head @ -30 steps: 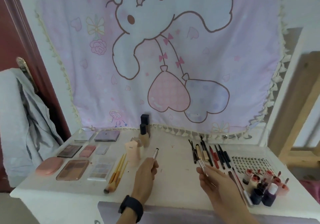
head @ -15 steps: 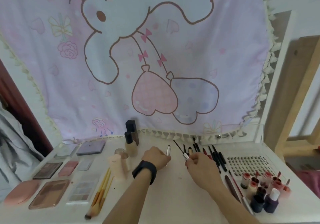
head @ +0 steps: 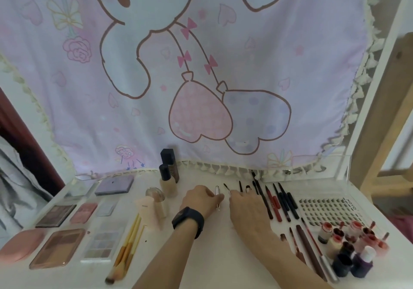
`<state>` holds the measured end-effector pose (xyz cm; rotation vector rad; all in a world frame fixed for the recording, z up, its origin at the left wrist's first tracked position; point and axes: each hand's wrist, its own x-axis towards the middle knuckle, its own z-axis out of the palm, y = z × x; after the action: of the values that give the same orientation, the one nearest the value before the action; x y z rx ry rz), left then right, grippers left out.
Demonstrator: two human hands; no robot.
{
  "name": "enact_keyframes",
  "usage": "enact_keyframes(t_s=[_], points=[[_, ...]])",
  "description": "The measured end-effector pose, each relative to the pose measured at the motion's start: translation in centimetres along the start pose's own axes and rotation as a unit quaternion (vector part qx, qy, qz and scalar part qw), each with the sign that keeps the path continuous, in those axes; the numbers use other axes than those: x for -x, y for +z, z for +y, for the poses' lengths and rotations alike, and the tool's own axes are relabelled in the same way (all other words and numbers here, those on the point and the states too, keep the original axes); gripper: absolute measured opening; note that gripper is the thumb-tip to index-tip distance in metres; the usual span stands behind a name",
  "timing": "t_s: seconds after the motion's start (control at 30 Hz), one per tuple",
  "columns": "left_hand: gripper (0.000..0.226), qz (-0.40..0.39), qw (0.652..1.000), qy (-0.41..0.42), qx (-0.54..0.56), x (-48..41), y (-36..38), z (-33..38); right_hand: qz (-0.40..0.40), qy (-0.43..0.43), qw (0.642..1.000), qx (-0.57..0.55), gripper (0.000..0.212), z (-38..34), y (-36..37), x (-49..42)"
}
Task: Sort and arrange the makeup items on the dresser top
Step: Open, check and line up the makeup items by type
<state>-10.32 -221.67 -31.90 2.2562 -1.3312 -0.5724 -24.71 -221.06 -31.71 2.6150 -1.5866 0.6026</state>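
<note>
My left hand [head: 201, 200], a black watch on its wrist, reaches over the middle of the white dresser top [head: 201, 255]. Its fingertips pinch a small silvery clear tube [head: 217, 191] that lies pointing towards the wall. Just to the right, my right hand [head: 245, 208] lies low over the surface and holds a thin dark-tipped brush [head: 226, 186], whose tip pokes out past the fingers. The brush sits at the left end of a row of dark and red pencils and liners [head: 276, 201].
Foundation bottles [head: 168, 174] stand at the back. Beige bottles [head: 154, 210] stand beside gold-handled brushes [head: 129, 244]. Palettes [head: 59, 247] and compacts fill the left. At the right are a lash tray [head: 328, 208], small lip bottles [head: 353, 241] and long pencils [head: 310, 248].
Both hands have moved away from me, from the front edge to the back middle of the dresser, bringing the tube and the thin brush down beside the pencil row. The view has tilted down and right.
</note>
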Motion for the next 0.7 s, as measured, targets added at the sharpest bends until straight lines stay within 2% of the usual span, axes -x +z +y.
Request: enact_keyframes(t_s=[0.03,0.07,0.13,0.23,0.47,0.7], points=[[0.029,0.001,1.0,0.003,0.007,0.0,0.0,-0.2,0.013,-0.018,1.0,0.019,0.031,-0.2,0.2,0.0],[0.028,-0.001,1.0,0.009,0.012,0.1,-0.1,-0.4,0.011,-0.025,0.999,0.027,0.031,-0.4,0.4,0.1],[0.025,-0.006,1.0,0.02,0.02,0.0,-0.3,-0.6,-0.041,-0.019,0.999,0.026,0.01,-0.6,0.9,0.2],[0.021,-0.01,0.999,0.027,0.031,-0.1,-0.4,-0.7,-0.075,-0.018,0.996,0.045,0.029,-0.4,2.4,0.4],[0.015,-0.017,0.998,0.037,0.05,-0.4,0.4,-0.2,-0.083,-0.032,0.991,0.099,0.036,0.0,1.3,0.4],[0.018,-0.022,0.997,0.05,0.055,-0.5,1.3,0.7,-0.072,-0.017,0.995,0.064,0.038,0.6,0.7,0.8]])
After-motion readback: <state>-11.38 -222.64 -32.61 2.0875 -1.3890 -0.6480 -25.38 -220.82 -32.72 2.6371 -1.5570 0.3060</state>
